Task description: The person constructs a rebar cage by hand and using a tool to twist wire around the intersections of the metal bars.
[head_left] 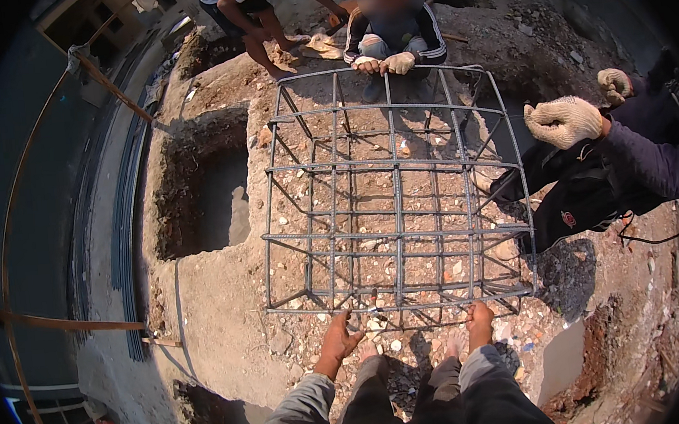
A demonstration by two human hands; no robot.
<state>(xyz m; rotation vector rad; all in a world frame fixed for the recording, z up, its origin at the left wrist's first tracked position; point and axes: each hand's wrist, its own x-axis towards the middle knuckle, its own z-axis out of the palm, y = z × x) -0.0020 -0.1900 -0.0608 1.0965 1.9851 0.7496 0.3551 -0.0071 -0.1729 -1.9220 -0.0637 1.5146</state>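
A box-shaped rebar cage (396,194) of ribbed steel bars stands on the rubble ground in front of me. My left hand (338,340) is at its near edge, thumb spread from the fingers, with the fingertips by the near bar. At the near edge further right, my right hand (480,325) has its fingers closed round the bar. A small thin object (375,309), too small to make out, is at the near bar between my hands. Across the cage, a crouching co-worker's gloved hands (384,64) rest on the far bar.
Another co-worker's gloved hand (565,122) is raised at the cage's right side. A third person (248,16) bends over at the back. A square pit (209,194) lies left of the cage, with long steel bars (129,252) beyond it. Another pit (212,421) opens at lower left.
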